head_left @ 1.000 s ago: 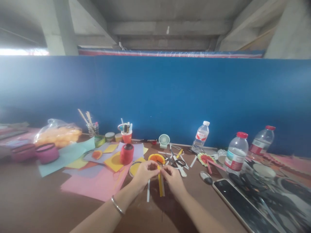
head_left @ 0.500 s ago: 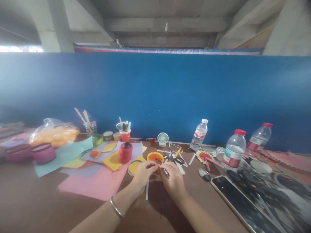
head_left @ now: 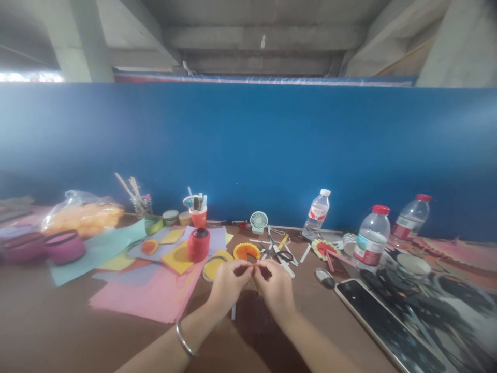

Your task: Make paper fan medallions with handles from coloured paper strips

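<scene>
Bracelet: silver band [head_left: 184,339] on left wrist, nearest thing to camera
Phone: dark-screened phone [head_left: 392,324] flat on table [head_left: 128,347], right of right forearm
White strip: narrow strip [head_left: 233,312], lower end showing just below left hand, easily dragged if that hand drops
Left hand: thumb and fingertips pinched, left hand [head_left: 229,285] meeting the other at the tips
Right hand: same pinch, right hand [head_left: 276,285] mirrored
Small yellowish piece: sliver [head_left: 253,270] between both sets of fingertips, above table, mostly hidden, fold or shape cannot tell; could crease crooked or tear if the two pinches pull unevenly, slip if one loosens
Pleated ring: orange-yellow paper [head_left: 247,252] just beyond fingertips, pleats could crush if knuckles push forward
Scissors: black-handled pair [head_left: 283,255] among loose strips, beyond right hand, could snag a knuckle on a forward reach
Mini fan: pale green fan [head_left: 259,221] near blue panel [head_left: 248,140], spin cannot tell; airflow would scatter strips
</scene>
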`<state>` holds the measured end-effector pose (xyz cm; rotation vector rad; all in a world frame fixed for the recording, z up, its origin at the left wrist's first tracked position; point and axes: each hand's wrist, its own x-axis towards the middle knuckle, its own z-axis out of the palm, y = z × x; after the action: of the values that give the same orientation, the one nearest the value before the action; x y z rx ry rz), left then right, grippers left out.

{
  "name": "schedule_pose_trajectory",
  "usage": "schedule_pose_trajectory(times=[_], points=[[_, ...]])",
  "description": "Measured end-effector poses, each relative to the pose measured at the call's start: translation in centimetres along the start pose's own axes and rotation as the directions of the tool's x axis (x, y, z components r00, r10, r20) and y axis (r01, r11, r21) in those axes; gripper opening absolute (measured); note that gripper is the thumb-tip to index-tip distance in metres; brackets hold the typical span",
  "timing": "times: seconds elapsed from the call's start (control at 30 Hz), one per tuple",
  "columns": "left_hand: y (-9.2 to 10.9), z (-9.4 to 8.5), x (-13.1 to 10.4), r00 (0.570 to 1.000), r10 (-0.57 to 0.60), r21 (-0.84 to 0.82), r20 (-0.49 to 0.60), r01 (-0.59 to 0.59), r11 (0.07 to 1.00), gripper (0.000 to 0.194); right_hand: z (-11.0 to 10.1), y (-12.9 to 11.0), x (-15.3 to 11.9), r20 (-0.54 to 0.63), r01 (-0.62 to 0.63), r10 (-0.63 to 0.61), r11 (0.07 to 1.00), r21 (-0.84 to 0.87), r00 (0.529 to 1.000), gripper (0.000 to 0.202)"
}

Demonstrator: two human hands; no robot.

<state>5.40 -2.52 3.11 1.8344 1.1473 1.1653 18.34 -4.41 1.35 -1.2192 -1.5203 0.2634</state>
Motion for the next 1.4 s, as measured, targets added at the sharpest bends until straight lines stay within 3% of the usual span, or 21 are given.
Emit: schedule_pose_trajectory(times=[0.23, 0.57, 0.67, 0.77, 1.0, 1.13, 1.27, 1.33, 1.4], points=[[0.0, 0.1, 0.2, 0.999, -0.037, -0.043, -0.007, 0.037, 0.998, 0.015, -0.2, -0.6, 0.4, 0.045, -0.197, 0.193, 0.975, 0.103, 0.98, 0.013], [0.1, -0.1, 0.1, 1.0, -0.019, -0.092, -0.01, 0.018, 0.996, 0.013, -0.4, -0.8, 0.3, 0.015, -0.179, 0.179, 0.964, 0.198, 0.984, 0.013], [-0.1, 0.2, 0.2, 0.996, -0.093, -0.246, -0.015, 0.086, 0.966, 0.008, 0.0, -0.4, 0.5, 0.036, -0.3, 0.313, 0.863, 0.407, 0.949, 0.01], [-0.7, 0.5, 0.3, 0.975, -0.22, -0.487, -0.013, 0.186, 0.854, 0.008, 0.9, 0.4, 0.6, 0.079, -0.382, 0.422, 0.707, 0.595, 0.903, 0.015], [-2.9, 0.4, 1.3, 0.92, -0.381, -0.731, -0.093, 0.197, 0.654, 0.009, 1.6, 2.3, 0.9, -0.001, -0.353, 0.524, 0.574, 0.739, 0.852, 0.015], [-4.2, -0.5, 2.1, 0.873, -0.453, -0.798, -0.181, 0.138, 0.586, 0.002, 0.8, 4.3, 1.8, -0.083, -0.301, 0.527, 0.599, 0.742, 0.846, 0.016], [-4.8, -1.2, 2.6, 0.842, -0.488, -0.806, -0.23, 0.116, 0.581, 0.004, -1.2, 6.7, 3.2, -0.195, -0.256, 0.491, 0.706, 0.661, 0.849, 0.021], [-4.7, -1.3, 2.6, 0.855, -0.48, -0.79, -0.197, 0.151, 0.594, 0.001, -2.6, 7.7, 3.8, -0.236, -0.25, 0.45, 0.779, 0.575, 0.861, 0.021], [-4.2, -1.2, 2.4, 0.886, -0.452, -0.756, -0.106, 0.223, 0.615, 0.006, -3.7, 8.1, 4.1, -0.21, -0.248, 0.377, 0.852, 0.461, 0.902, 0.015]])
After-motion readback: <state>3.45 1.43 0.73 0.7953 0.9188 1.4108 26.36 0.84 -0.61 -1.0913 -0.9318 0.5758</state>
